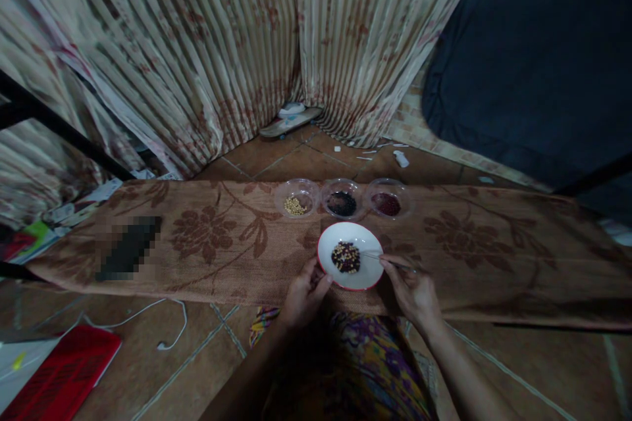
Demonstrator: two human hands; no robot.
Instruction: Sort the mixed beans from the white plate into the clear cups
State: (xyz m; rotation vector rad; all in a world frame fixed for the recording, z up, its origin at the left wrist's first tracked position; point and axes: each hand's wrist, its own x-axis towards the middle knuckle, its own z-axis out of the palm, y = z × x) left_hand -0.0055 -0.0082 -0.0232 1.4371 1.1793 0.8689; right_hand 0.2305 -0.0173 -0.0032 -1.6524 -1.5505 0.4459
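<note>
A white bowl (353, 231) with a red rim sits at the near edge of the cloth-covered table. Mixed beans (345, 257), pale yellow and dark ones together, lie in a heap inside it. My left hand (306, 293) is closed on the bowl's lower left rim, thumb near the front. Over the right rim, my right hand (411, 289) pinches what look like thin chopsticks (371, 254), whose tips reach down beside the heap. Behind the bowl stand three clear plastic bowls in a row: yellow beans (295, 206), black beans (342, 203) and dark red beans (386, 204).
A brown flowered cloth (207, 270) covers the long table. A blurred dark object (129, 248) lies at its left. Behind are striped curtains (247, 33), a skateboard (291, 123) and scraps on the tiled floor. A red item (64, 375) and a white cable (184, 319) lie lower left.
</note>
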